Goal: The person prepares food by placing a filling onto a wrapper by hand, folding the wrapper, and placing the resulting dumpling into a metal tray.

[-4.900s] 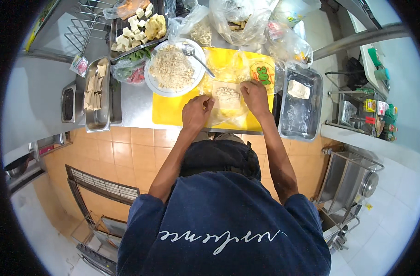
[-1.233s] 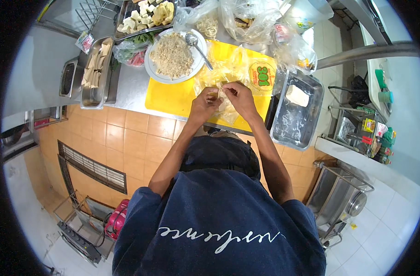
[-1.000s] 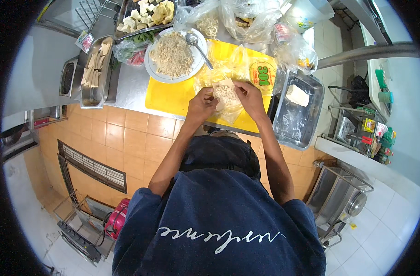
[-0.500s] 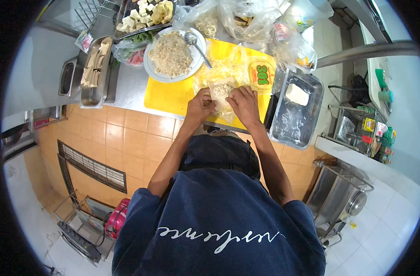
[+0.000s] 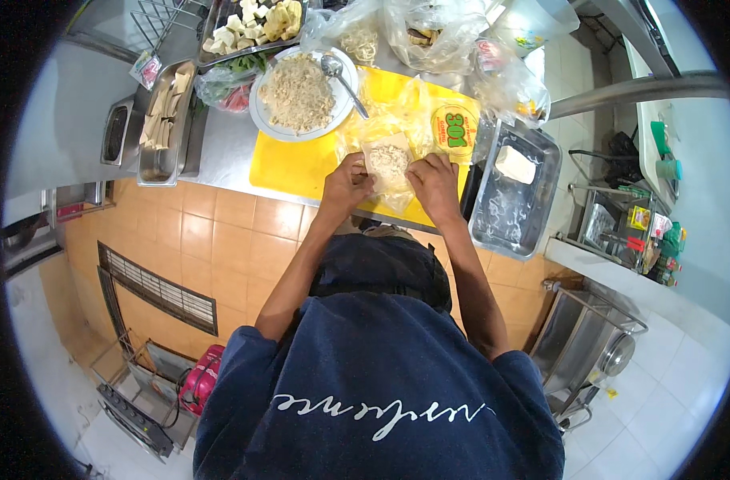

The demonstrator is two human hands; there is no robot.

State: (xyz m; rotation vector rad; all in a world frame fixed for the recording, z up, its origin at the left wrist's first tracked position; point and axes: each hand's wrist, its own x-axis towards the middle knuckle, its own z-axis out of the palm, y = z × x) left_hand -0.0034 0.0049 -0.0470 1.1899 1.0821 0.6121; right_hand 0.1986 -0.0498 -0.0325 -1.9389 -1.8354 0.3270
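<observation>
Both hands have parted slightly, left hand (image 5: 345, 182) and right hand (image 5: 435, 181) pinching wrapper (image 5: 387, 162) edges.

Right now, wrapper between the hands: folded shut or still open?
Open. The pale wrapper lies flat on the yellow board with its filling exposed on top; left hand and right hand pinch its side edges.
</observation>
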